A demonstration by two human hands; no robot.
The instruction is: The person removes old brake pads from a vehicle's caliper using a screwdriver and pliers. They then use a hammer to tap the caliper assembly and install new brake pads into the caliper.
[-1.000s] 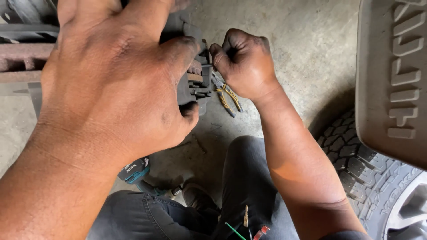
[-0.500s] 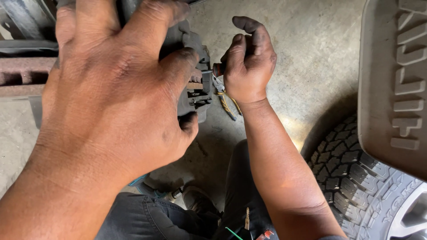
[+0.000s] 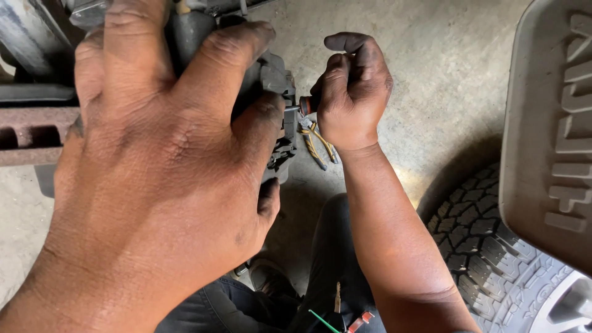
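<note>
Left hand [image 3: 160,185] clamped over grey brake caliper [image 3: 274,80], fingers [image 3: 228,55] spread and wrapped round its body, thumb beneath. Right hand [image 3: 351,92] fisted on screwdriver [image 3: 303,105], fingers curled tight about orange-black handle; long axis roughly horizontal, tip pointing left into caliper, just beyond left fingertips. Yellow-handled pliers [image 3: 317,145] on concrete floor [image 3: 431,74] below right fist.

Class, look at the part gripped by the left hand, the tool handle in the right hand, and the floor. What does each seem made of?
Brake caliper: probably cast metal, dull grey, grimy. Screwdriver handle: seemingly plastic, smooth orange and black. Floor: likely concrete, rough, mottled grey.
</note>
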